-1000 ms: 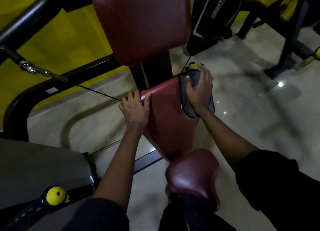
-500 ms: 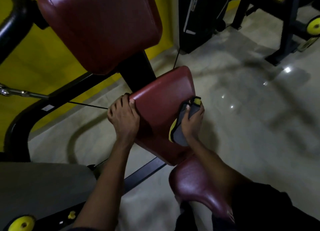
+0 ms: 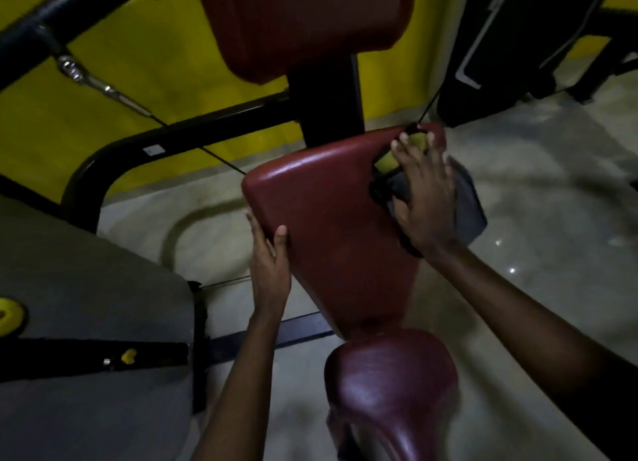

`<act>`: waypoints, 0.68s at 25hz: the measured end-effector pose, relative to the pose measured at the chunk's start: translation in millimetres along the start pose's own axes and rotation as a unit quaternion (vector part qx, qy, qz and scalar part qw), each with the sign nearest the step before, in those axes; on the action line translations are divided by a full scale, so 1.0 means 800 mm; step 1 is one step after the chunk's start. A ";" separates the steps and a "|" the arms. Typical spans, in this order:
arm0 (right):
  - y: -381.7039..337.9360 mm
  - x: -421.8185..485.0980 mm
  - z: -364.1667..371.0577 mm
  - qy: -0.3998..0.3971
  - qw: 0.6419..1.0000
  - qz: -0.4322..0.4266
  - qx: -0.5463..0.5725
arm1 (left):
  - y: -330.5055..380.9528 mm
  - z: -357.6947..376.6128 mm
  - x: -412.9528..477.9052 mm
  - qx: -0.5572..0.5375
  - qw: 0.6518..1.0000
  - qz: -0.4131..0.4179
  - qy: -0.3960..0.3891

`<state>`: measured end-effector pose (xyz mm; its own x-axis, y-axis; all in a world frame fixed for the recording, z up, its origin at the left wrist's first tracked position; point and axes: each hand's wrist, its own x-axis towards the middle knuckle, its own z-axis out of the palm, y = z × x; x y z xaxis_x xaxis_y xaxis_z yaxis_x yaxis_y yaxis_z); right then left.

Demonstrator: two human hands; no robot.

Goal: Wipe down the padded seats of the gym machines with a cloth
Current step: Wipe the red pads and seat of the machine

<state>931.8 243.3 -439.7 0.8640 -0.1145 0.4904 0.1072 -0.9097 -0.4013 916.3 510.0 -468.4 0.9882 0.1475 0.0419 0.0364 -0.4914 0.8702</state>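
Head view: the dark red tapered vinyl pad (image 3: 338, 225) lies mid-frame, its long axis running from the wide end at upper centre down to the narrow end by the rounded dark red seat (image 3: 390, 388). Right hand (image 3: 424, 198), fingers spread flat, presses the grey and yellow cloth (image 3: 466, 205) on the pad's upper right edge; left hand (image 3: 271, 270) grips its left edge, thumb on top

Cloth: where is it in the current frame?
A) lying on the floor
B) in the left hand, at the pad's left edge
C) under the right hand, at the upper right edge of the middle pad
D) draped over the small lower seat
C: the right hand presses the cloth against the upper right edge of the middle pad, while the left hand grips that pad's left edge with no cloth in it.
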 end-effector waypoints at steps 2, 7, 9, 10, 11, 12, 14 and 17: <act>-0.026 0.042 -0.004 -0.015 0.998 -0.057 -0.024 | -0.012 0.001 -0.008 -0.006 1.000 0.001 -0.017; -0.048 -0.002 0.031 -0.059 0.964 -0.225 -0.131 | -0.043 0.017 -0.015 -0.083 0.996 -0.001 -0.009; -0.039 -0.017 0.025 -0.106 0.949 -0.271 -0.122 | -0.051 0.022 -0.025 -0.105 0.994 -0.013 -0.001; -0.039 -0.012 0.016 -0.124 0.951 -0.273 -0.074 | -0.053 0.023 -0.031 -0.118 0.993 -0.018 0.004; -0.043 -0.002 0.009 -0.131 0.956 -0.264 -0.011 | -0.054 0.024 -0.037 -0.129 0.991 -0.020 0.013; -0.051 0.013 0.003 -0.126 0.957 -0.260 0.037 | -0.054 0.026 -0.040 -0.136 0.990 -0.019 0.020; -0.074 0.040 0.003 -0.099 0.955 -0.275 0.056 | -0.053 0.030 -0.042 -0.142 0.989 -0.028 0.024; -0.109 0.032 0.037 -0.073 0.954 -0.290 0.021 | -0.060 0.035 -0.050 -0.140 0.989 -0.013 0.037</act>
<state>958.9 331.4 -415.0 0.7125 0.4619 0.5281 0.6045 -0.7863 -0.1277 879.2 504.0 -525.7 0.9735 0.2243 0.0437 0.0094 -0.2303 0.9731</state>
